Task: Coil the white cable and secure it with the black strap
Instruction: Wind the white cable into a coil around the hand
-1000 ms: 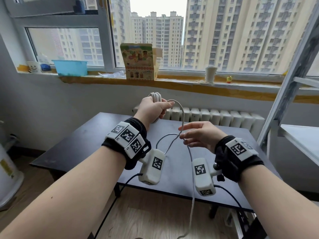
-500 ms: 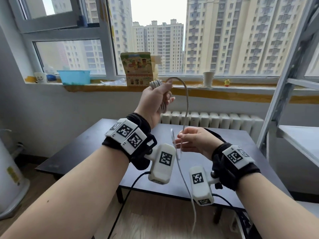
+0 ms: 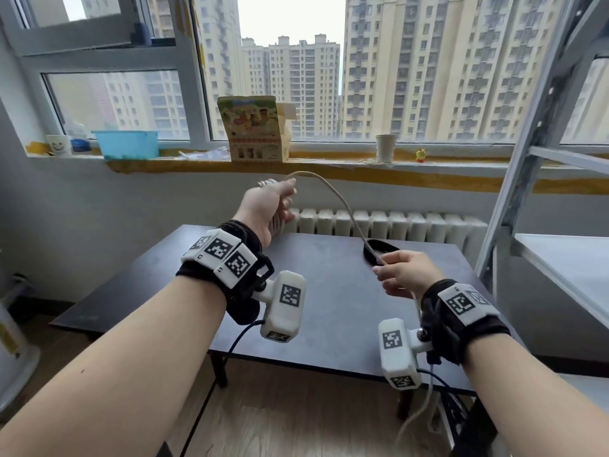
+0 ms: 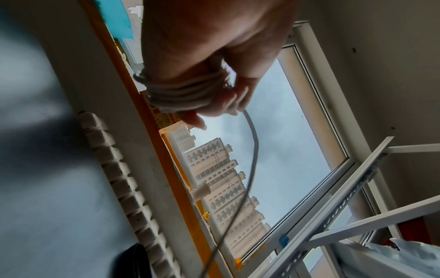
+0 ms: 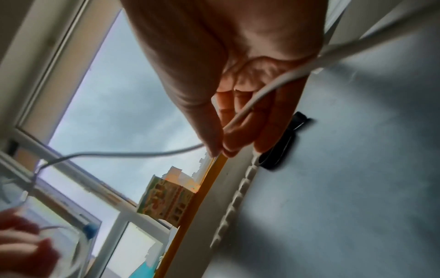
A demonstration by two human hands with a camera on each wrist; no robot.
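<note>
My left hand (image 3: 270, 206) is raised above the far edge of the table and grips a bundle of several white cable loops (image 4: 183, 94). From that bundle the white cable (image 3: 346, 209) arcs up and runs down to my right hand (image 3: 400, 273), which pinches it between thumb and fingers (image 5: 219, 139). Below the right hand the loose cable (image 3: 417, 413) hangs toward the floor. The black strap (image 3: 380, 250) lies flat on the dark table (image 3: 329, 308), just beyond the right hand; it also shows in the right wrist view as the black strap (image 5: 283, 143).
A white radiator (image 3: 379, 225) runs behind the table. On the windowsill stand a printed carton (image 3: 253, 128), a blue tub (image 3: 127, 143), a paper cup (image 3: 385, 148) and a mug (image 3: 59, 145). A grey metal shelf frame (image 3: 540, 159) stands close on the right.
My right hand has slid along the cable, moving right and away from the left hand, so a longer stretch spans between them. The left hand still holds the coil.
</note>
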